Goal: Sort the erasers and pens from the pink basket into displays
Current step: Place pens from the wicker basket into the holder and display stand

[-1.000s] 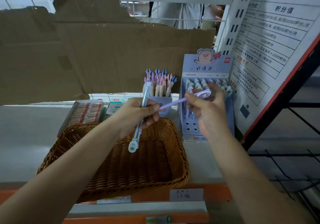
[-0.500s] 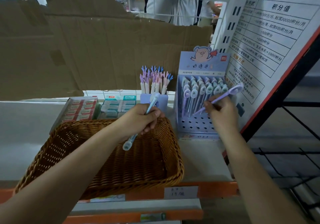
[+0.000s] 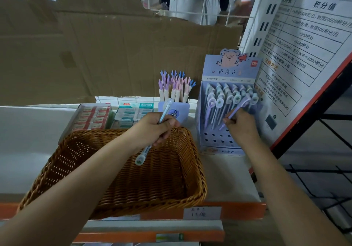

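- Basket (image 3: 198, 169) first: where does it sit?
- On the white shelf (image 3: 224, 173), at its front edge. It is brown wicker. A torn cardboard sheet (image 3: 114, 55) walls off the back, and a printed notice board (image 3: 304, 55) leans at the right.
- And the displays?
- Just right of the basket stands a lilac pen display (image 3: 228, 70) with a cartoon pig on top and rows of pens upright in it. Behind the basket two open boxes lie side by side, a red eraser box (image 3: 91, 116) and a teal eraser box (image 3: 131, 112). Between those and the pen display is a small cup (image 3: 178, 112) full of claw-topped pens (image 3: 175, 85).
- What about the hands?
- The left hand (image 3: 154, 131) is above the basket, fingers curled round a pale blue pen (image 3: 143, 154). The pen slants, with its round end low over the wicker and the other end up toward the cup. The right hand (image 3: 241, 125) is at the front of the pen display, pinching a lilac pen (image 3: 238, 106) between thumb and fingers. Its tip points down toward the holes and its round top is up among the standing pens.
- Is the tip in a hole?
- I can't tell from here.
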